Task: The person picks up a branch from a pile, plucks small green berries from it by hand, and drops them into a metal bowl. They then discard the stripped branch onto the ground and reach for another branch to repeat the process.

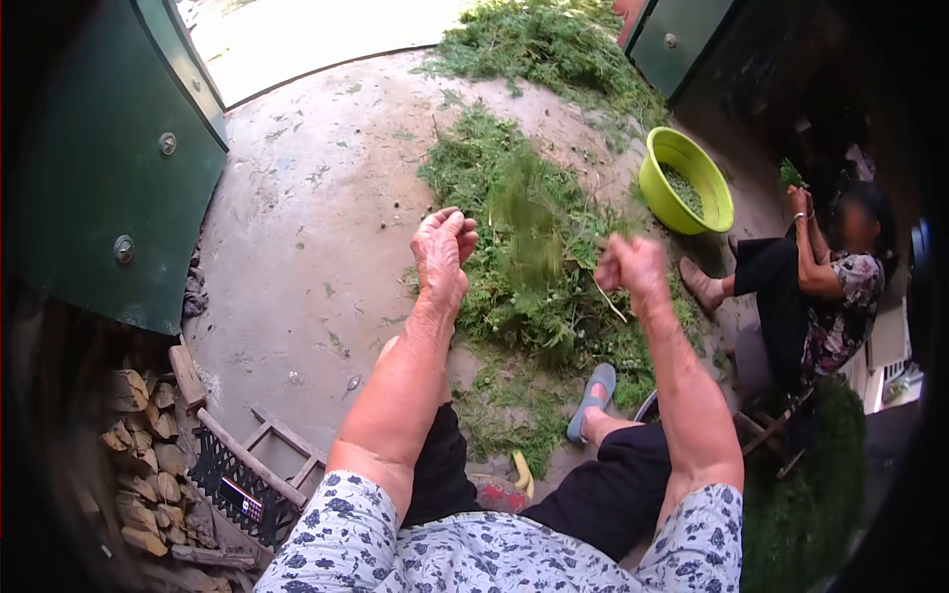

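Concrete floor [297, 227] held green cuttings [539, 311] mid-frame; left hand [445, 249] and right hand [638, 267] had fingers curled narrow, couldn't tell on what.

On my feed I see rough greenery [563, 321], smooth plastic basin [700, 160], painted-metal door [94, 168], coarse wooden logs [170, 459], matt concrete floor [297, 237].

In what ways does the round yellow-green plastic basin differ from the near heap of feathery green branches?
The basin is smooth-walled and bright; the heap is ragged and darker. The basin keeps a round, compact shape, whereas the heap spreads wider. Both rest on the floor.
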`<state>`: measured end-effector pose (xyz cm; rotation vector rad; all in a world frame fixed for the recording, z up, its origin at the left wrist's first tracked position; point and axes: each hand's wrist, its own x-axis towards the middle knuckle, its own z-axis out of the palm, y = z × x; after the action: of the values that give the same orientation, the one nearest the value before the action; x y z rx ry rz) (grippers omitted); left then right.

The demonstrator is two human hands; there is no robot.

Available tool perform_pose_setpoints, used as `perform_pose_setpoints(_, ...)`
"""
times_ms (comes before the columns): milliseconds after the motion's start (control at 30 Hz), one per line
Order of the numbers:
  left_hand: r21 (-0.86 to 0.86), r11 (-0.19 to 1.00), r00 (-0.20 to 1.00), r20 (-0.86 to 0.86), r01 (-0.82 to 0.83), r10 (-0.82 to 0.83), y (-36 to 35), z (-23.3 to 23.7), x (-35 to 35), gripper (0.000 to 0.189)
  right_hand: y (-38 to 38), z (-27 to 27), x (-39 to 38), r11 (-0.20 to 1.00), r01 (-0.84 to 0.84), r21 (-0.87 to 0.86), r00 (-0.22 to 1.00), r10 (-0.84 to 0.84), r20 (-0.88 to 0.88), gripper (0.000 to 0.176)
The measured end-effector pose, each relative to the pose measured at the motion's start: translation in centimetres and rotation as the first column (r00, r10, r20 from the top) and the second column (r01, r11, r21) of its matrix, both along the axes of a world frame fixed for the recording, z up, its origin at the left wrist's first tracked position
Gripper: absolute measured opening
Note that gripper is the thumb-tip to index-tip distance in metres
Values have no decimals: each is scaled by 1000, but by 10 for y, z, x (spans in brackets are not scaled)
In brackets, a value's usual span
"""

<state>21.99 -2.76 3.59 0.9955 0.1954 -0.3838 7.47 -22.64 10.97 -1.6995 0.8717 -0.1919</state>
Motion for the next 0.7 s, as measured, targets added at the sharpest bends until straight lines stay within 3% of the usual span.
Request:
perform_pose_setpoints(33,3,1000,999,-47,1,-1,2,2,2,15,-19,6,24,999,-15,37,921,-1,390,50)
perform_pose_setpoints(67,2,1000,996,-90,-2,3,2,5,5,16,-23,28,39,999,3,45,855,-26,518,53)
perform_pose_setpoints(133,4,1000,986,-166,-18,18,2,6,10,17,-35,39,52,997,74,-3,801,-58,596,42)
perform_pose_setpoints(233,-8,1000,988,-151,-2,1,-5,10,14,16,-47,-2,36,999,29,-16,866,-17,500,33)
perform_pose_setpoints(300,-27,999,991,-133,17,-20,-12,10,14,16,-47,-47,14,992,126,1,926,-118,358,23)
perform_pose_setpoints(367,-35,998,988,-148,49,-54,-19,11,11,17,-53,-97,-10,966,257,-14,960,-254,118,22)
perform_pose_setpoints(467,-23,996,985,-146,90,-92,-28,17,4,17,-55,-172,-38,984,176,34,975,-170,-143,24)
perform_pose_setpoints(633,16,990,981,-136,143,-139,-44,22,-9,17,-32,-248,-26,877,243,415,969,-201,-142,28)
perform_pose_setpoints(700,21,985,976,-140,173,-169,-47,22,-13,17,-30,-271,-12,839,236,490,971,-218,-94,36)
